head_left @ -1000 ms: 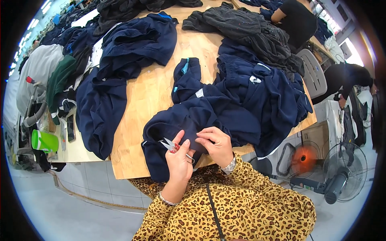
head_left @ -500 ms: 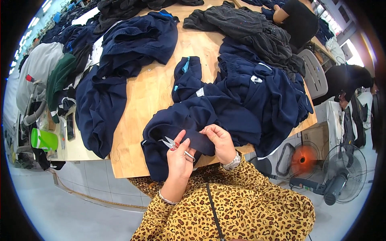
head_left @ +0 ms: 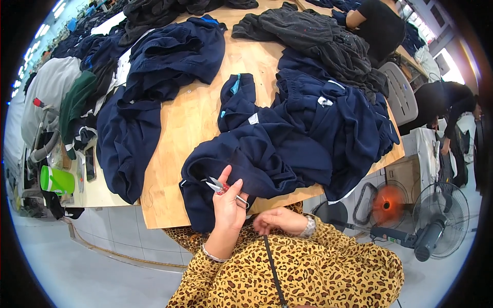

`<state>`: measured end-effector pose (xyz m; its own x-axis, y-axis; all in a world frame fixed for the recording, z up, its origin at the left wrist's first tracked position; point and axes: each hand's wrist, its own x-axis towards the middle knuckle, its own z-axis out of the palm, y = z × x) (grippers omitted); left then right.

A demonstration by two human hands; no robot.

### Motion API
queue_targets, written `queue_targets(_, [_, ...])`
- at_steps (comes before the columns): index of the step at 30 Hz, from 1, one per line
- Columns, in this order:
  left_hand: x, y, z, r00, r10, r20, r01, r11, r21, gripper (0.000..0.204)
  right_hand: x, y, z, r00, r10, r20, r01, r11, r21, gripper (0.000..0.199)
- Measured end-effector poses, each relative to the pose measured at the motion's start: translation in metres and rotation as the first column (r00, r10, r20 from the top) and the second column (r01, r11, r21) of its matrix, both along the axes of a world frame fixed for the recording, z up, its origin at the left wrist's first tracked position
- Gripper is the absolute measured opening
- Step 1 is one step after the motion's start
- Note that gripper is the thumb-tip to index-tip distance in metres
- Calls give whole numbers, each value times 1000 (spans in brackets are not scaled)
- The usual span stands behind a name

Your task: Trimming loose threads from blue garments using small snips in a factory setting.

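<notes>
My left hand point(head_left: 229, 205) is closed around a pair of thread snips point(head_left: 217, 186) with red on the grip. Their pale blades point up and to the left, over a navy blue garment point(head_left: 251, 149) bunched at the near edge of the table. The thumb and forefinger of that hand lie against the garment's cloth. Low in front of my body, apart from the cloth, is my right hand point(head_left: 281, 220). Its fingers are bent and smeared by motion, so whether they hold anything is unclear.
Wooden table point(head_left: 172, 154) under several piles: navy garments point(head_left: 174, 56) at left, dark grey cloth point(head_left: 318, 38) at back right. A green container point(head_left: 57, 179) is on the left side table. Fans point(head_left: 441, 220) stand at lower right, near a grey chair point(head_left: 400, 95). Two people are nearby.
My right hand has let go of the navy cloth and moved down toward my body. The strip it stretched has dropped back. My left hand still holds the snips in nearly the same place.
</notes>
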<state>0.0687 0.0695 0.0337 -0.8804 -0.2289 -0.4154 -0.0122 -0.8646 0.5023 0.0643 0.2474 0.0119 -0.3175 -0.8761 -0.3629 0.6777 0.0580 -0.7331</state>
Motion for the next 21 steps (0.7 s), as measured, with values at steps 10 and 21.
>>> queue_targets(10, [19,-11,-7,995,85,-58,-80,994,81,37,-10,-10,-25,737,-397,546,616,727,-303,47])
queue_targets(21, [8,-21,-12,985,15,-173,49,931,361,19,-32,13,-16,701,-521,488,709,589,-389,37])
